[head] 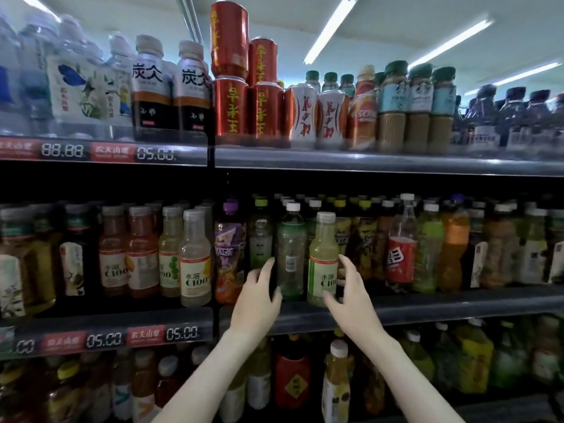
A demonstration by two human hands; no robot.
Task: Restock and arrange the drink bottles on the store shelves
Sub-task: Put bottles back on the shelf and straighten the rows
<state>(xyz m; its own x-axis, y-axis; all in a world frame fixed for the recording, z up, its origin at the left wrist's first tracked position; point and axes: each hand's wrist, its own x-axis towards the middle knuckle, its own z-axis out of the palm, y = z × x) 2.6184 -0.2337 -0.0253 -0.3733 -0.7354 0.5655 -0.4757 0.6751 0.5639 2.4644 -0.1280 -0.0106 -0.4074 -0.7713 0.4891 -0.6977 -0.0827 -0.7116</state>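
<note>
On the middle shelf [427, 303] stand a green-tinted bottle [291, 254] with a white cap and, right of it, a pale yellow-green C100 bottle [323, 257] at the front edge. My left hand [259, 294] reaches up with its fingers spread, fingertips beside the green bottle's left side. My right hand [351, 288] curves round the C100 bottle's right side, thumb on its lower front and fingers behind it.
Rows of drink bottles fill the middle shelf on both sides, with a purple-labelled bottle [229, 248] left of my hands and a red cola bottle [401, 248] to the right. Red cans [230, 111] stack on the top shelf. More bottles fill the lower shelf.
</note>
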